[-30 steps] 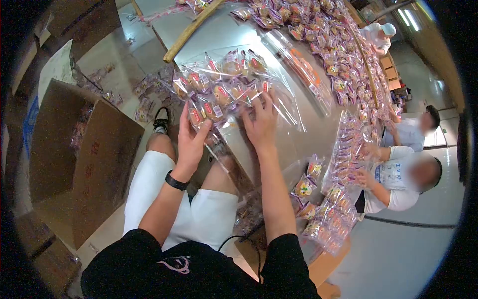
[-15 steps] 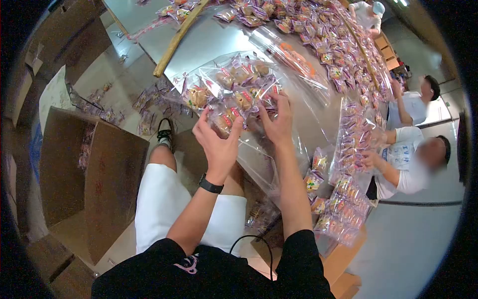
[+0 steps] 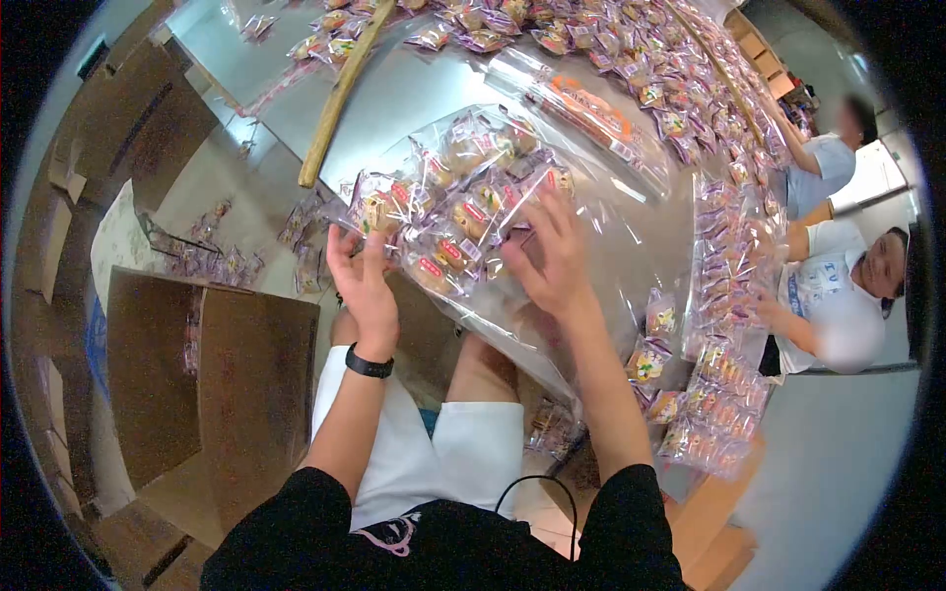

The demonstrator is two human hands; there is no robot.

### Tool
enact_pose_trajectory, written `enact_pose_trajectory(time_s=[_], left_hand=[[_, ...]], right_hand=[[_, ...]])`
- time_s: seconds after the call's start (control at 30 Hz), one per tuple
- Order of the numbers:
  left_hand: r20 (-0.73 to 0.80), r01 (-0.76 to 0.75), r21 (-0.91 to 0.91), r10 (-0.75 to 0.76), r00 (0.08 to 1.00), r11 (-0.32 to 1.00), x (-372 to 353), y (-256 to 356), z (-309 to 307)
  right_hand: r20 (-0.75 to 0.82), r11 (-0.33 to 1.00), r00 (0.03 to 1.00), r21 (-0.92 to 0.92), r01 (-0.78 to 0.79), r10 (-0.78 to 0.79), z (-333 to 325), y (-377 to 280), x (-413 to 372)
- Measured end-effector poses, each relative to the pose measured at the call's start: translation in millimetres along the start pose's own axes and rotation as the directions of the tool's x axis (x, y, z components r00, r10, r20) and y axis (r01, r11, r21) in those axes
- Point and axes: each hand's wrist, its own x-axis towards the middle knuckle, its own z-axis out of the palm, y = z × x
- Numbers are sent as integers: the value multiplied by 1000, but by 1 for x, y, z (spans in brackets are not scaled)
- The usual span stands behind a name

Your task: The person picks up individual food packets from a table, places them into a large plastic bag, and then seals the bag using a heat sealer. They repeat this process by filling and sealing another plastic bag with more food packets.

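A large clear plastic bag (image 3: 532, 340) lies on the metal table in front of me, with several small wrapped pastries (image 3: 463, 212) grouped in its far part. My left hand (image 3: 370, 295) is at the near left side of the bag, thumb and fingers apart, touching the plastic beside the pastries. On the right side of the bag is my right hand (image 3: 557, 261), fingers spread and slightly blurred, resting against the plastic near the pastries. Neither hand is closed round anything. Just beyond the bag lies a stack of flat clear bags with orange print (image 3: 591, 108).
A wooden strip (image 3: 345, 94) runs along the table's left side. Many wrapped pastries (image 3: 641, 59) heap at the back. A filled bag (image 3: 724, 261) lies before a co-worker (image 3: 828, 276); another person (image 3: 833, 163) stands beyond. An open cardboard box (image 3: 251, 394) stands left.
My left hand has moved left, from the near edge of the pastries to their left side. My right hand's fingers have spread. The pastries in the bag lie flatter and more spread out.
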Motion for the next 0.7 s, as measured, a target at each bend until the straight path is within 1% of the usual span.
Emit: enact_pose_trajectory(time_s=[0.03,0.13,0.17,0.23,0.33,0.37,0.43,0.47,0.53,0.57,0.63,0.67,0.7], left_hand=[[-41,-2,-29,0,999,1000,6,-1,3],[39,116,-104,-113,993,988,25,-1,-3],[13,72,-65,-71,997,995,32,-2,0],[-35,-17,16,18,999,1000,45,-2,7],[-35,-186,195,197,980,963,63,-11,10],[-48,-190,212,204,978,959,65,-13,12],[-76,-193,246,217,973,950,66,-14,18],[-69,-224,320,258,964,921,67,-16,18],[-44,-278,459,335,941,844,71,-21,18],[-40,-303,483,367,930,821,71,-21,19],[-30,-349,535,430,902,769,72,-19,22],[-53,-326,530,414,909,783,72,-18,24],[-71,-306,524,399,914,795,72,-15,27]], right_hand=[[45,999,999,34,21,-22,-3,-5,-2],[158,988,977,-23,152,-146,-4,-17,1],[165,982,970,-26,187,-181,-2,-18,5],[185,981,967,-39,187,-177,-2,-22,16],[233,983,958,-44,180,-166,1,-29,45],[254,983,954,-44,177,-160,5,-31,54],[305,974,932,-53,222,-196,15,-32,70],[332,967,918,-55,248,-216,20,-32,78],[413,972,887,-16,233,-206,32,-35,95],[455,975,868,6,221,-200,38,-36,100],[445,983,883,-28,179,-148,54,-38,107],[439,987,890,-44,155,-121,61,-38,109],[467,990,880,-55,128,-88,68,-36,114]])
